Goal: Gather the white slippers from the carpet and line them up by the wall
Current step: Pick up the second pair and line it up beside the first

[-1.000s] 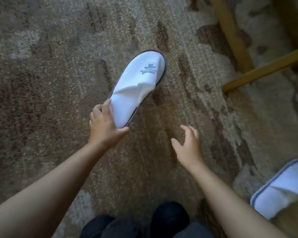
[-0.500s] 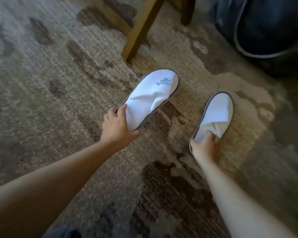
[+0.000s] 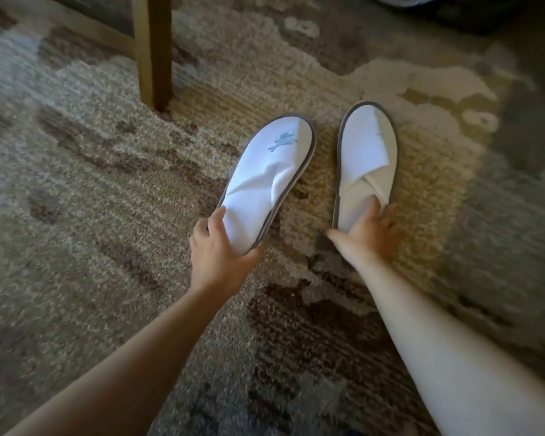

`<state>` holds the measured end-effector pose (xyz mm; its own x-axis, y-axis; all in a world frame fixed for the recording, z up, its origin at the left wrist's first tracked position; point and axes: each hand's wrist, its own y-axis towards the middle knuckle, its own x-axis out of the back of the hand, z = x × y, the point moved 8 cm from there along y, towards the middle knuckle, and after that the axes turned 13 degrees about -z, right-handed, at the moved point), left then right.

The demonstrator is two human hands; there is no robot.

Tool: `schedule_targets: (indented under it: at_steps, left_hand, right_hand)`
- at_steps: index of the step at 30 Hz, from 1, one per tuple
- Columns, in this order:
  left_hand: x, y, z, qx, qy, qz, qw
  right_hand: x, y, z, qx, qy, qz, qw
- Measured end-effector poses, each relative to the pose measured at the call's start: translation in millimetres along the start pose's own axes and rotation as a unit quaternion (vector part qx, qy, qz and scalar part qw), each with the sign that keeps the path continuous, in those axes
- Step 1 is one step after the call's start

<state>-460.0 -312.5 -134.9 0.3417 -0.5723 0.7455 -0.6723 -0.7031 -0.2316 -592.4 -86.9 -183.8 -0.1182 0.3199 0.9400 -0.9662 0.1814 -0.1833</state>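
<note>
Two white slippers with grey soles are side by side over the patterned carpet, toes pointing away from me. My left hand grips the heel of the left slipper, which bears a blue printed logo and tilts to the right. My right hand holds the heel of the right slipper, fingers tucked into its opening. That slipper lies about flat on the carpet. No wall is visible.
A wooden furniture leg stands on the carpet at the upper left, with a low crossbar running off to the left. A dark object fills the top right corner. Open carpet spreads left and below my arms.
The right slipper has come closer to the left one, so the pair now sits nearly side by side. My view has shifted, bringing the wooden leg to the upper left. Both hands keep their hold.
</note>
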Motion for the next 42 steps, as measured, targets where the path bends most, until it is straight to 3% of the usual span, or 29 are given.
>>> schedule_targets:
  at_steps: [6,12,19,24,32,42]
  left_hand:
    - [45.1,-25.5,-40.9,0.008,-0.001,0.005,1.000]
    - [157.5,-98.1,-166.2,0.020,-0.031,0.030,0.999]
    - [299.7,-191.9,-347.5,-0.002,-0.070,0.037,0.997]
    - [365.7,-239.1,-444.6,-0.050,-0.099,0.056,0.992]
    - [412.9,-303.1,-530.4,-0.179,-0.120,0.154,0.964]
    - [419.7,-491.9,-595.2,-0.420,-0.090,0.317,0.846]
  right_hand:
    - [96.7,-27.9,12.1,0.056,0.098,-0.043,0.993]
    - [311.0,-84.8,36.3,0.062,0.258,-0.044,0.963]
    - [566.6,-148.5,54.0,0.038,0.305,-0.024,0.951]
    - [692.1,-191.2,55.0,0.018,0.352,-0.065,0.934]
    - [794.6,-277.8,18.4,-0.084,0.403,-0.198,0.889]
    - [858.4,-479.8,-111.1,-0.299,0.416,-0.419,0.749]
